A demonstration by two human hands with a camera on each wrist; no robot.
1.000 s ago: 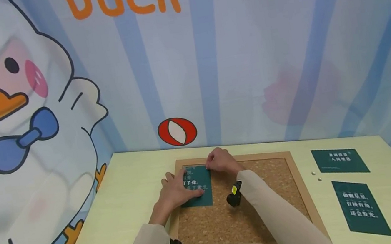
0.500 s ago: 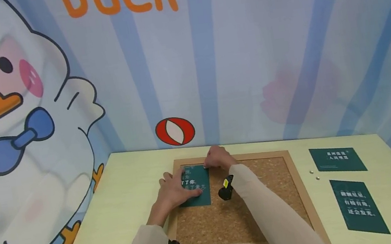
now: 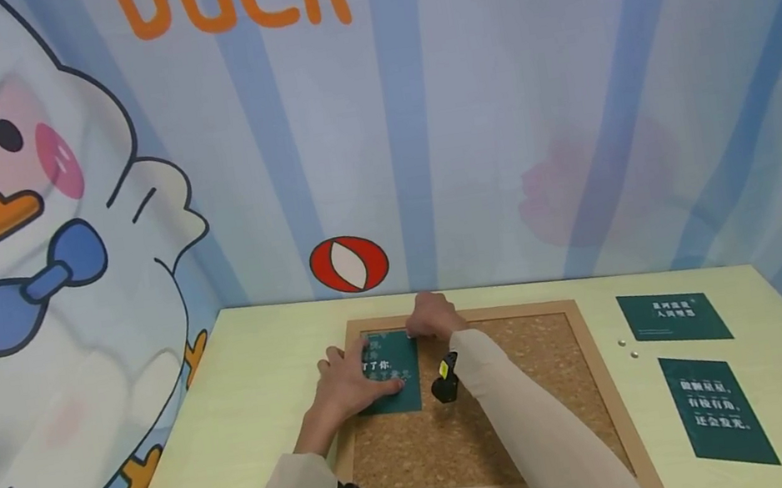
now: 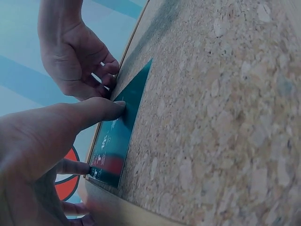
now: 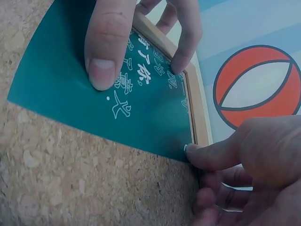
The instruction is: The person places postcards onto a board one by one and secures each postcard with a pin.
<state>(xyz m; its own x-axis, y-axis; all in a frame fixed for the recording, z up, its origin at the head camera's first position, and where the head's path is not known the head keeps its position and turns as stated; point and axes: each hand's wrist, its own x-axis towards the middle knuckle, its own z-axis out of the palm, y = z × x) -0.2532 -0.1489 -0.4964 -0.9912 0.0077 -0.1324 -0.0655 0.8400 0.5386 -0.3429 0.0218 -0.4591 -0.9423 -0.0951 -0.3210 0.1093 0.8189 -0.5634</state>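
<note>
A dark green card (image 3: 407,399) with white writing lies at the upper left of a wood-framed corkboard (image 3: 460,453). My left hand (image 3: 347,381) rests on it with fingers spread, its thumb pressing the card's face and a fingertip at the far edge. At the card's upper right corner, my right hand (image 3: 434,316) has its thumb tip against a small white pin (image 5: 187,147). The other fingers of that hand curl beside the wooden frame (image 5: 200,122). The pin is mostly hidden under the thumb in the right wrist view.
Two more green cards, one upper (image 3: 675,318) and one lower (image 3: 722,430), lie on the pale yellow table (image 3: 200,441) right of the board. Two small pearly pins (image 3: 628,348) lie between board and cards. A printed curtain (image 3: 468,97) hangs behind the table.
My right wrist and forearm have swung slightly left, while the thumb stays at the card's corner. My left hand and the card hold their place on the board. The head view has shifted slightly.
</note>
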